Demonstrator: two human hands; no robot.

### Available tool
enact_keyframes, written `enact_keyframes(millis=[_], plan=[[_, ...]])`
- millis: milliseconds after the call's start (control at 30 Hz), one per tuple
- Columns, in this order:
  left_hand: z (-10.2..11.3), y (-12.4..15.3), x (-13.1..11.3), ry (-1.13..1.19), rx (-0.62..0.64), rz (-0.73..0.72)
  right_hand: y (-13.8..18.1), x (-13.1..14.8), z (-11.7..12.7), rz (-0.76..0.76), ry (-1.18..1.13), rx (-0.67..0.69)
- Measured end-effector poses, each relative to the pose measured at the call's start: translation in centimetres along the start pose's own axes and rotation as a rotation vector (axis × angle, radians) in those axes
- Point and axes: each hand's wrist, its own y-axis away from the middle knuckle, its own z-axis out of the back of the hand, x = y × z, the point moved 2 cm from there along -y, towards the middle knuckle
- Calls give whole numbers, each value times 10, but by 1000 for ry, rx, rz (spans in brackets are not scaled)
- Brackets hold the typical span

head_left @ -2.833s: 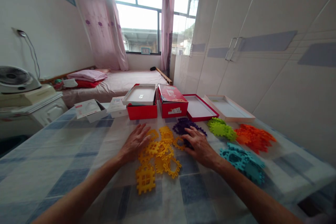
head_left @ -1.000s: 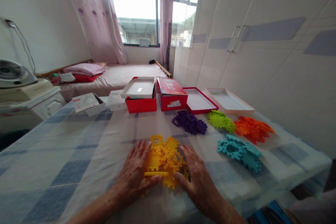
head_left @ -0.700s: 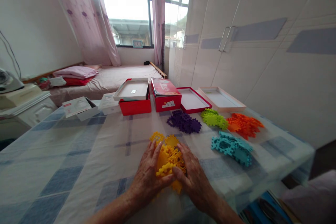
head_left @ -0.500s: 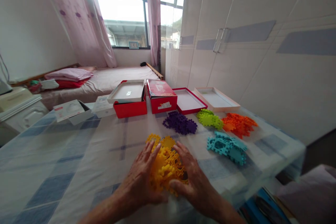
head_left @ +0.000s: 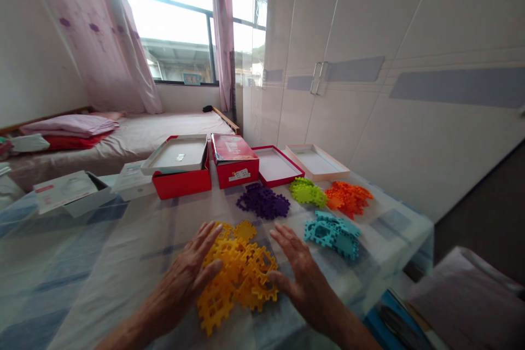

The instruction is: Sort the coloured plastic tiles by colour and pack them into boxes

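Note:
A heap of yellow toothed building tiles [head_left: 238,268] lies on the checked tablecloth right before me. On its left side, my left hand [head_left: 191,268] is open, fingers stretched forward, the thumb reaching over the tiles. My right hand [head_left: 297,268] is open too, at the heap's right side, its thumb close to the edge tiles; whether it touches them I cannot tell. Neither hand holds anything. Beyond the hands lie separate piles: purple tiles [head_left: 262,200], lime green tiles [head_left: 307,191], orange tiles [head_left: 348,197] and teal tiles [head_left: 333,234].
Along the table's far side stand a red box with a white tray on it [head_left: 180,183], a closed red box [head_left: 235,172], a red-rimmed lid [head_left: 281,178] and a pale pink lid [head_left: 324,172]. White cartons [head_left: 77,197] sit at the left. A bed [head_left: 164,126] is behind.
Both hands have spread apart from around the yellow heap, which now shows more fully and lies wider. The camera view has turned slightly right.

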Motion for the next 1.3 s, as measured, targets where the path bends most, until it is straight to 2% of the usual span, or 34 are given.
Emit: enact_keyframes(millis=[67,167,233,300,400,600,800,933,1100,1200,1300], plan=[[2,-17,10,61,-75,141,-1,-22,22,-63,93,-243],[-1,-39,22,122,-181,236,3,-70,54,-233,235,-530],[-6,-46,29,149,-250,274,9,-104,66,-352,270,-580],[-11,-47,35,164,-285,288,17,-132,69,-459,245,-550],[-18,-45,39,144,-281,254,25,-151,60,-512,209,-465],[-19,-43,40,83,-228,236,32,-131,41,-404,186,-382],[-18,-44,39,77,-248,236,16,-127,57,-389,41,-411],[-19,-43,40,73,-261,229,-3,-134,61,-384,-134,-319],[-20,-43,42,67,-259,215,-8,-125,50,-298,-134,-223],[-20,-43,42,59,-260,210,-4,-115,47,-294,-150,-260],[-20,-43,42,39,-264,194,5,-110,49,-409,-183,-477]])
